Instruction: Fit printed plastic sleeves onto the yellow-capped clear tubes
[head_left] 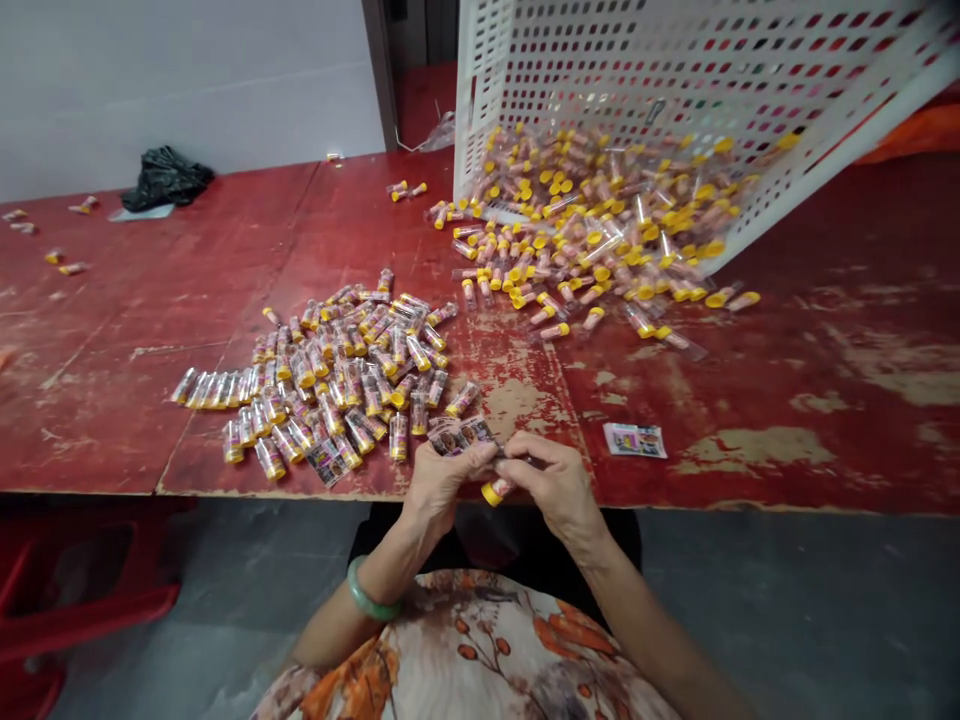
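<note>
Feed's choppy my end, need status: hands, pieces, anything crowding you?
Left hand pinching printed strip. Right hand closed at yellow-capped tube. Pile of labelled tubes close beyond left hand.

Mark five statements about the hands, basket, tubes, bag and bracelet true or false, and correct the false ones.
1. The bracelet is on the left wrist. True.
2. Every tube is inside the basket. False: many tubes lie on the table outside the basket.
3. The left hand holds a printed strip. True.
4. The black bag lies at the far right of the table. False: the black bag lies toward the far left.
5. The tube at the right hand has a yellow cap. True.
</note>
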